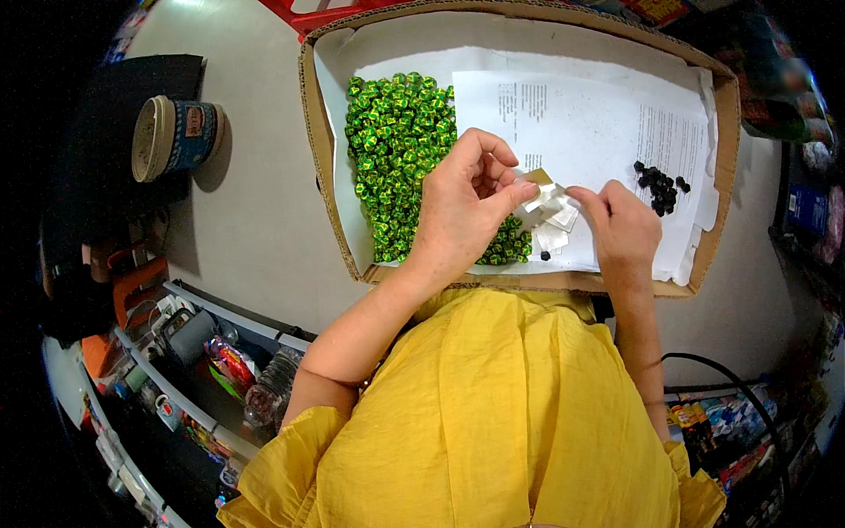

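A small square of shiny foil point(541, 202), silver with a gold patch, is pinched between the thumb and fingers of my left hand point(459, 201). The fingertips of my right hand point(627, 227) are closed at the opposite edge of this foil. More silver foil squares point(552, 238) lie loosely piled just below, beside a single small black ball point(546, 256). To the left, many wrapped green-and-yellow foil balls point(396, 123) fill one side of the box. Several unwrapped black balls point(660, 187) sit in a cluster beyond my right hand.
Everything lies in a shallow cardboard box point(304, 123) lined with white printed paper point(581, 114), close against my yellow top. A blue-patterned bucket point(189, 132) stands on the left. At lower left is a grey-edged shelf point(202, 414) with packets; a black cable point(739, 378) curves at lower right.
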Motion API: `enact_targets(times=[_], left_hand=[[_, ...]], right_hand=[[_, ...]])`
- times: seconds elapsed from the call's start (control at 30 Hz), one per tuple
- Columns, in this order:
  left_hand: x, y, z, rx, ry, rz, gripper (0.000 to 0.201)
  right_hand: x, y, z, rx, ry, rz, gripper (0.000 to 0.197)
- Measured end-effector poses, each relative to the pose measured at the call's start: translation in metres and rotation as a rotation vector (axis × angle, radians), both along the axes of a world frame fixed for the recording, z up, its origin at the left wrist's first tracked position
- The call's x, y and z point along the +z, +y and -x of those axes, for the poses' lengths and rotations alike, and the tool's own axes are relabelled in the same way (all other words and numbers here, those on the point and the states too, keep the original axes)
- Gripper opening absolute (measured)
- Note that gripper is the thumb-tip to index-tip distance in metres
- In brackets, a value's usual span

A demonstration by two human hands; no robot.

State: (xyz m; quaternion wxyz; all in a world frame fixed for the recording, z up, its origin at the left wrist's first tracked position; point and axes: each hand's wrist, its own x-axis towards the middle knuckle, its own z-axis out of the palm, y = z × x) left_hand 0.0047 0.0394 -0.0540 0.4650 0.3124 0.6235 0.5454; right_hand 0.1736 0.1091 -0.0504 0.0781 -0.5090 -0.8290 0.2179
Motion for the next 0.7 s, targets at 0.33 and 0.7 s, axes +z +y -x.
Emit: enact_targets(times=[0.33,0.7], left_hand=[[0.003,-0.005,0.006,-0.075,-0.203,0.017,0.023],[0.012,-0.010,0.000,-0.063,-0.115,0.113,0.025]], right_hand=[[0.004,-0.008,-0.005,0.770,0.098,0.018,0.003],[0.009,-0.002,-0.010,0.679,0.268,0.139,0.008]])
